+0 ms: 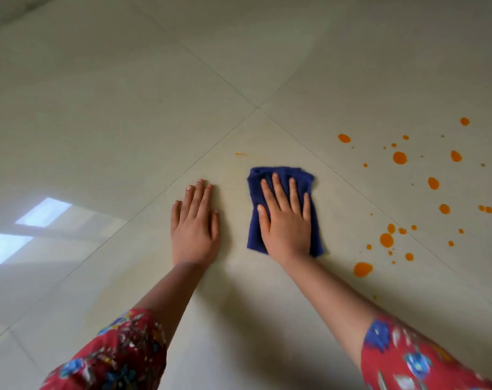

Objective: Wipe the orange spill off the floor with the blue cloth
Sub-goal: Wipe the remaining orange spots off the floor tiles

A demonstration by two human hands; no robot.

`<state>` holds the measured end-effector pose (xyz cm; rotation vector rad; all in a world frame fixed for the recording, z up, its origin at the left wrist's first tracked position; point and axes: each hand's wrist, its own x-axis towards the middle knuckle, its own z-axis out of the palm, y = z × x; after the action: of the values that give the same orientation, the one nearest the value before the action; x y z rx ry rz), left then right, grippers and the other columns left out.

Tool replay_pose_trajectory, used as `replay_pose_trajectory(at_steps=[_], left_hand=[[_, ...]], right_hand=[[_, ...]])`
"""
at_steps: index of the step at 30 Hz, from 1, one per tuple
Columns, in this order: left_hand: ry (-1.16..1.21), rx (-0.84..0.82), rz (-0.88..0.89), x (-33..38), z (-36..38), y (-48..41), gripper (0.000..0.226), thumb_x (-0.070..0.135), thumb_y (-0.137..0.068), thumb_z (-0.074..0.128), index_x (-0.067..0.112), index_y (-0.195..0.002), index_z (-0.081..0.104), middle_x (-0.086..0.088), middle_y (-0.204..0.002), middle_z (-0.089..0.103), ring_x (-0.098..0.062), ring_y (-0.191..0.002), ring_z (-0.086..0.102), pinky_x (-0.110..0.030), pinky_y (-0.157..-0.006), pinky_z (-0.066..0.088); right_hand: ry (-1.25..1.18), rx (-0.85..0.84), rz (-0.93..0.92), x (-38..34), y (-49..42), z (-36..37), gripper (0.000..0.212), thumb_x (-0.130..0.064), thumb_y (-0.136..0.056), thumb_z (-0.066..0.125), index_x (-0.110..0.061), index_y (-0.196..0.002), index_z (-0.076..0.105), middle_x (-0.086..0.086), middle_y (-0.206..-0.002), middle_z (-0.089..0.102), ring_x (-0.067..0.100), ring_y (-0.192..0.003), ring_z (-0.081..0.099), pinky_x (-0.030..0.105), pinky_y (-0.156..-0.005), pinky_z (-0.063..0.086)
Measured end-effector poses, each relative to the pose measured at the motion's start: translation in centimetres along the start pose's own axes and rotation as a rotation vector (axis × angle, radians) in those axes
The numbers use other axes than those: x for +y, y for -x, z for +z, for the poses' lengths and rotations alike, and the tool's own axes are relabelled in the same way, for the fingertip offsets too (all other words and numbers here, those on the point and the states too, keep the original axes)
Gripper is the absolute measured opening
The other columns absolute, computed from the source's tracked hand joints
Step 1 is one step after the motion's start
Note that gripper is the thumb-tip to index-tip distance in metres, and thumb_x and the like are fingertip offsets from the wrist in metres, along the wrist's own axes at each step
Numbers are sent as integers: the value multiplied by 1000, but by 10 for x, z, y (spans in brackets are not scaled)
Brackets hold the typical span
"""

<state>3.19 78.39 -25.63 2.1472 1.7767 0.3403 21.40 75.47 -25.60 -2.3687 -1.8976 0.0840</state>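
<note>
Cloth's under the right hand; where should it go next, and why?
Probably slide the right hand and blue cloth rightward into the orange drops: they lie untouched right of the cloth, with only a faint smear just beyond it.

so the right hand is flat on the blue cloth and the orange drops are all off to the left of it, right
Not quite. The head view shows the right hand flat on the blue cloth, but the orange drops lie to the right of it, not the left.

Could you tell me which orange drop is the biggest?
The biggest drop lies lowest in the view, to the right of the right forearm; the other drops are smaller and farther off.
</note>
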Motion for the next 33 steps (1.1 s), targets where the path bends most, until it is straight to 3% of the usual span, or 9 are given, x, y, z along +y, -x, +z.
replay_pose_trajectory(at_steps=[4, 9, 14, 19, 23, 25, 27, 30, 33], left_hand=[[-35, -5, 4, -1, 4, 0, 56, 28, -97, 27, 23, -153, 24, 5, -160, 18, -11, -149, 9, -40, -120, 11], [-38, -14, -38, -1, 3, -1, 59, 31, -97, 24, 18, -154, 16, 1, -161, 16, -10, -148, 7, -36, -121, 8], [-45, -3, 37, 4, -2, 1, 57, 26, -96, 27, 24, -153, 22, 8, -161, 15, -10, -149, 6, -34, -121, 3], [-60, -15, 95, 6, -4, 1, 55, 27, -97, 29, 25, -152, 27, 9, -160, 19, -11, -149, 8, -33, -121, 3], [-58, -11, 109, 6, -2, 0, 55, 29, -96, 29, 20, -150, 33, 5, -158, 26, -13, -147, 16, -33, -119, 9], [-49, 0, 66, 4, -1, 0, 58, 30, -95, 30, 17, -151, 30, 3, -158, 25, -11, -147, 15, -33, -119, 11], [-52, 1, 62, 5, -2, 0, 58, 28, -94, 31, 19, -152, 28, 4, -159, 23, -10, -148, 12, -34, -120, 11], [-52, -12, 114, 8, -3, 0, 55, 25, -95, 31, 24, -150, 31, 8, -158, 23, -11, -148, 13, -33, -120, 10], [-40, -21, 101, 7, -3, 0, 56, 23, -95, 33, 25, -151, 30, 9, -159, 23, -10, -148, 13, -32, -120, 11]], right_hand=[[-69, 8, -224, -28, 20, 4, 52, -40, -97, 32, -25, -146, 41, -5, -155, 36, 23, -144, 32, 45, -116, 21], [-65, -83, -381, -50, -65, 7, 53, -44, -95, 27, -28, -143, 46, -8, -154, 36, 20, -143, 32, 45, -116, 24], [-47, -38, -66, 0, -96, 3, 58, -48, -94, 20, -30, -147, 38, -7, -156, 34, 23, -144, 30, 47, -116, 20], [-29, 38, 145, 16, -10, 2, 56, -46, -99, 25, -27, -151, 30, -4, -159, 26, 24, -146, 24, 48, -117, 20], [-80, 13, -140, -25, 20, 4, 54, -44, -97, 32, -25, -146, 41, -3, -156, 33, 25, -144, 30, 47, -116, 20], [-84, -34, -363, -32, -12, 6, 51, -44, -96, 32, -26, -142, 46, -4, -154, 36, 23, -143, 33, 45, -116, 23], [-47, -76, -430, -20, -57, 4, 53, -44, -96, 27, -28, -142, 46, -5, -154, 37, 23, -142, 34, 46, -115, 26], [-32, -92, -179, 24, -98, -2, 61, -47, -93, 16, -29, -147, 37, -5, -156, 32, 25, -144, 30, 47, -115, 21], [-25, 22, 98, 66, -75, -1, 58, -47, -96, 20, -27, -149, 33, -4, -157, 30, 25, -145, 28, 48, -116, 22]])
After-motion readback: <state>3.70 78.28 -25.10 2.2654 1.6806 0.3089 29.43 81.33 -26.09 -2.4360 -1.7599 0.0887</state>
